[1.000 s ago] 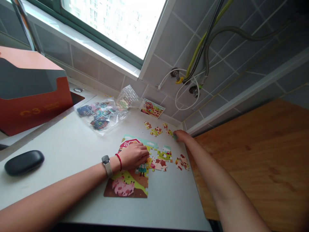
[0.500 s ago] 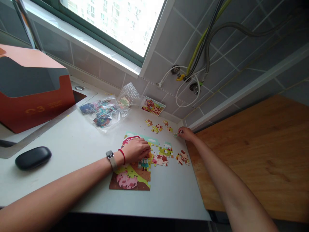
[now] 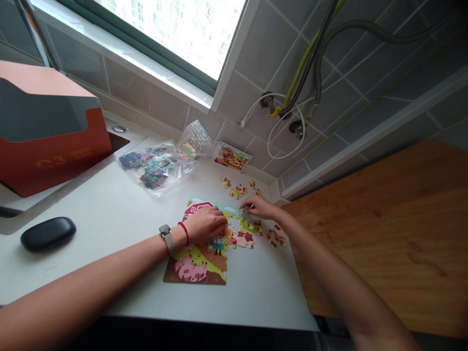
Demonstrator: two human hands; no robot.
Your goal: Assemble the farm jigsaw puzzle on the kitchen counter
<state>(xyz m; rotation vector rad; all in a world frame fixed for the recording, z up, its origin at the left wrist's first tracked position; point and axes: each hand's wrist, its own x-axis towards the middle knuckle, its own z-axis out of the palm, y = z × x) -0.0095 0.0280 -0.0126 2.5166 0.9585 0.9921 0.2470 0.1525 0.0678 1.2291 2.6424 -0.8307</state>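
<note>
The partly joined jigsaw puzzle (image 3: pixel 193 270) lies flat on the white counter, showing a red barn, a pink spotted pig and a figure in a teal outfit. My left hand (image 3: pixel 208 223) rests on its upper part, fingers curled together, and what lies under the fingertips is hidden. Above the upper right section my right hand (image 3: pixel 258 207) pinches a small puzzle piece (image 3: pixel 243 213), partly covered by the fingers. Joined pieces with a cow (image 3: pixel 244 239) sit at the puzzle's right side, below the right hand.
Loose pieces lie behind (image 3: pixel 238 191) and to the right (image 3: pixel 278 237). A picture card (image 3: pixel 231 157) leans on the wall. Left stand a plastic bag of pieces (image 3: pixel 155 165), a black case (image 3: pixel 48 234) and an orange box (image 3: pixel 54 151). A wooden board (image 3: pixel 383 239) borders the right.
My right hand has moved left with the puzzle piece, from the counter's right edge to above the puzzle's upper right section. My left hand stays on the puzzle.
</note>
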